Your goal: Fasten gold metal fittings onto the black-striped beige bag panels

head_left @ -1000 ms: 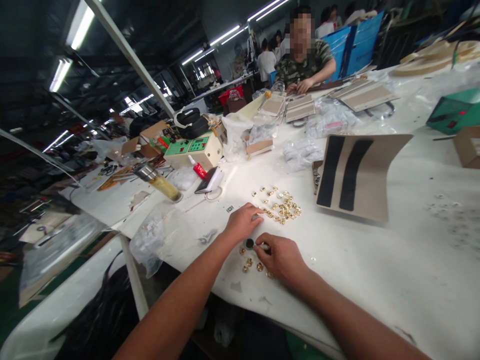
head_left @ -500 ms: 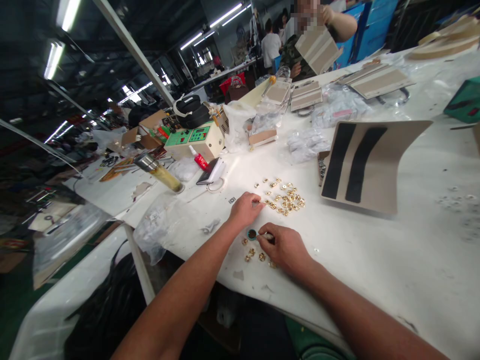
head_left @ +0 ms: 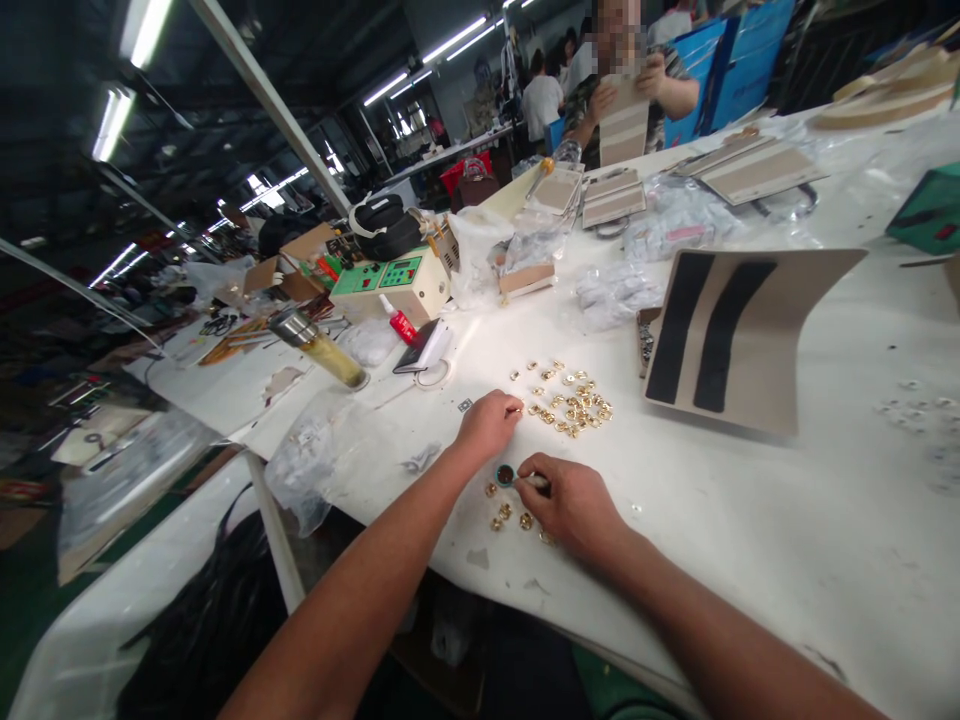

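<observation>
A loose heap of small gold metal rings [head_left: 568, 402] lies on the white table [head_left: 750, 520]. My left hand [head_left: 487, 424] rests just left of the heap, fingers pinched on one gold ring at its edge. My right hand [head_left: 571, 505] sits nearer me, fingers closed on a short pale tool whose small round teal-rimmed head [head_left: 505, 474] points left. A few more gold rings [head_left: 506, 514] lie beside and under that hand.
A beige board with two black strips [head_left: 731, 335] stands right of the heap. Behind are a green-faced machine box [head_left: 394, 280], a red-capped bottle [head_left: 397, 322], a glass jar [head_left: 319, 350], plastic bags [head_left: 611, 290] and a green box [head_left: 930, 215]. A co-worker [head_left: 626, 90] across the table holds a beige panel.
My left hand has drawn back slightly from the heap with a ring pinched. The view shifted a little. The co-worker across has lifted and turned a beige panel.
</observation>
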`<state>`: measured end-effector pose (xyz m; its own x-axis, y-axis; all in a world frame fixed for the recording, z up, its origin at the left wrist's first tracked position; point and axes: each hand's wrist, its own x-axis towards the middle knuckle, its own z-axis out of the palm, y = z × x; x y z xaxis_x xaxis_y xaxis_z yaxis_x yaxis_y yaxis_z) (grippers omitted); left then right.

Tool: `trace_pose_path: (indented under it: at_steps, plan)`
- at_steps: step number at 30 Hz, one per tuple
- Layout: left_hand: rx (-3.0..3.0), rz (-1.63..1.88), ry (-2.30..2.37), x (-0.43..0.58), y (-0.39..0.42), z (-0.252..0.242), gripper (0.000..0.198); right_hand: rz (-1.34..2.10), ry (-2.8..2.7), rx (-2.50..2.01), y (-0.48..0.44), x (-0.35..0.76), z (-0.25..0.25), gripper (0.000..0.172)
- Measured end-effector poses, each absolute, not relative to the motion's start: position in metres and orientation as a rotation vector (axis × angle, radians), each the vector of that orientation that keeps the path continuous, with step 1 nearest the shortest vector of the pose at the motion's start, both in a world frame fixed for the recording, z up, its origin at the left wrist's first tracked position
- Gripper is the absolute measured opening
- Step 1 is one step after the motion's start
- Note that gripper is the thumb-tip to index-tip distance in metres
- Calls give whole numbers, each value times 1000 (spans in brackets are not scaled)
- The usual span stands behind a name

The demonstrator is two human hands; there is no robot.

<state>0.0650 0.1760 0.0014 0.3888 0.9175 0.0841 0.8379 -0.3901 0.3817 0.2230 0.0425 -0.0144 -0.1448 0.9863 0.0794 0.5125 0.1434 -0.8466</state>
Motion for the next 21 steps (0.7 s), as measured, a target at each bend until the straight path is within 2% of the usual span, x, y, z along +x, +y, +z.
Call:
trace_pose_path:
  at_steps: [6,10,13,17,21]
  plan:
    - [2340,465,1539,62,177,1,14,889,-1747,-1424,41,223,-12,15]
    - [2203,612,1575,55,177,-2,12,1025,-1602,-1339,41,222,-8,16]
    - [2020,766,1631,41,160,-2,10,1247,-1306,-1242,42,225,-3,28]
    - [1728,934,1719,15,105,-1,27,1368,-1039,-1183,46,232,5,49]
    - [1521,1029,1757,2,43,-9,30,1370,-1033,-1114,42,231,7,53]
